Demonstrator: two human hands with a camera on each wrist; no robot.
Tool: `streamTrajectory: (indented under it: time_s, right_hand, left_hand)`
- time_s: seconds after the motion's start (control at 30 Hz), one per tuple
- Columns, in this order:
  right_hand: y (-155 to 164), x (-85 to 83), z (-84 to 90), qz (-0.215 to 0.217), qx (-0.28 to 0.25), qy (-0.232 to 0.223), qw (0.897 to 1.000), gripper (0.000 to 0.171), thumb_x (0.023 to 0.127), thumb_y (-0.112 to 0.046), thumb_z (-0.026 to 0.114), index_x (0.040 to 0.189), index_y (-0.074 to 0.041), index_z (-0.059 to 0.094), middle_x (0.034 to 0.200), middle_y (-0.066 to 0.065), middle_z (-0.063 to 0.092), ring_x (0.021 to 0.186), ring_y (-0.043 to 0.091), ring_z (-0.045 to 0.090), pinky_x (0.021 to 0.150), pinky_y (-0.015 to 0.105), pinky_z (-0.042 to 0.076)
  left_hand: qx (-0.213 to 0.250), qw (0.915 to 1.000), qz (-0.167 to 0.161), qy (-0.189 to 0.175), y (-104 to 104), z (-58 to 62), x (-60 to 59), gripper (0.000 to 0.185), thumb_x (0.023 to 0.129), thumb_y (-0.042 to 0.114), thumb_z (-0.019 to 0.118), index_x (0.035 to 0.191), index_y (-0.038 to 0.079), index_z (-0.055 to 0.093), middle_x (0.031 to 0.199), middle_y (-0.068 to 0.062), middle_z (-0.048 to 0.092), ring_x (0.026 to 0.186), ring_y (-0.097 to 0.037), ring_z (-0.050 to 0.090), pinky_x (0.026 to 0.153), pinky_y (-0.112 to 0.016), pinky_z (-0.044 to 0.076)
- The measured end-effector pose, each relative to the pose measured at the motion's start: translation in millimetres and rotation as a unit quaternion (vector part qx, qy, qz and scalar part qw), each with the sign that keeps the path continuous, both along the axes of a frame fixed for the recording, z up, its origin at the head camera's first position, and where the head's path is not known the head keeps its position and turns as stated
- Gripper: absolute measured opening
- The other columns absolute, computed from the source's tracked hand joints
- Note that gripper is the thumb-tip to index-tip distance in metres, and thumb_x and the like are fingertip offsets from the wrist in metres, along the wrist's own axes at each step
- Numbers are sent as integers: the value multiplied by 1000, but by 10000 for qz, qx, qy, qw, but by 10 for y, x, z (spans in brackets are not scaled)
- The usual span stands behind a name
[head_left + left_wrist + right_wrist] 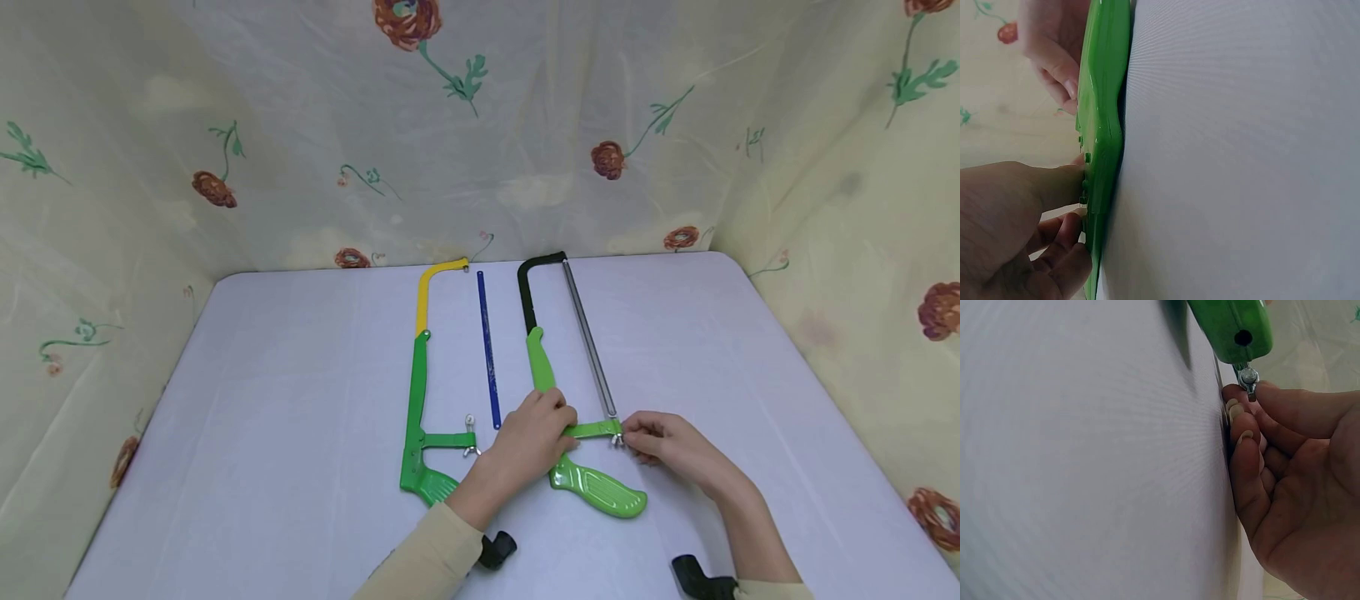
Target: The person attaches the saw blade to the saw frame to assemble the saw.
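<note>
Left hand (534,442) clamps the hacksaw (551,392) flat at frame centre so the right hand (663,442) can pinch its wing nut (617,438).

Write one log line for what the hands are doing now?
left hand: holds black-green hacksaw down | right hand: pinches wing nut | loose blue blade: beside yellow-green hacksaw | table

You're looking at a glossy green plastic saw handle (597,490), a shiny metal wing nut (1248,379), and a matt table (300,433).
</note>
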State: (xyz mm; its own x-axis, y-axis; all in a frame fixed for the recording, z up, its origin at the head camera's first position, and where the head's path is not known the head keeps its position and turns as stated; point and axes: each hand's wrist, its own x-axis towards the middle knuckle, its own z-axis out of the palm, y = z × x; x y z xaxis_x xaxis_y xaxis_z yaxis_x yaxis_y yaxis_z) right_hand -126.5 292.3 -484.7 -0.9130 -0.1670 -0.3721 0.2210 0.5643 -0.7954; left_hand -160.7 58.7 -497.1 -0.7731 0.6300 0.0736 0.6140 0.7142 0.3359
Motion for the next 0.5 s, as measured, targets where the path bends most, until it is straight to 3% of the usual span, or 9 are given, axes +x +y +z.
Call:
streamTrajectory:
  time_s: [0.5]
  right_hand:
    - [-25, -16, -33, -154, 196, 173, 9995, 17, 93, -11, 64, 104, 1, 62, 81, 3, 56, 74, 13, 53, 65, 25, 51]
  left_hand:
    - [10, 10000, 22, -77, -4, 19, 1, 25, 94, 35, 67, 114, 20, 70, 117, 4, 58, 99, -11, 50, 66, -16, 43]
